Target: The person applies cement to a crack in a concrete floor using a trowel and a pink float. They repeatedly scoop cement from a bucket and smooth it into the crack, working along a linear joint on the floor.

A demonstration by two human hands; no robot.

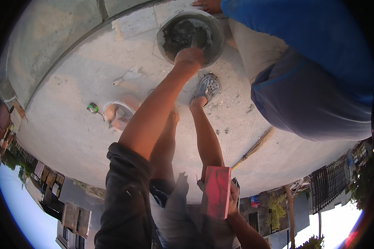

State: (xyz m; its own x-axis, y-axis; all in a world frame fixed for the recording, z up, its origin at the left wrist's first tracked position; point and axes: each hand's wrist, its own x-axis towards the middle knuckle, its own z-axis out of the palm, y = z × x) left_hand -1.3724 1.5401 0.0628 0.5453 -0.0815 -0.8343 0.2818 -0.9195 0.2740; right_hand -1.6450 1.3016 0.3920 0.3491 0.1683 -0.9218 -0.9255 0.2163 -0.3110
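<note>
My left hand (190,56) reaches over the near rim of a round grey basin (218,34). Its fingers are closed around a cement-smeared trowel (199,38), whose far part dips into the wet grey mortar (180,35). Close to my body, my right hand (234,198) grips a red brick-shaped block (215,191) from its right side. The block stands upright in view, and most of the fingers behind it are hidden.
A person in blue (307,29) crouches at the right, one hand (207,5) near the basin. A pale-handled scraper (126,77), a green tape measure (92,108) and a clear plastic container (126,103) lie left. My clog (209,88) is below the basin; a broom (253,148) lies right.
</note>
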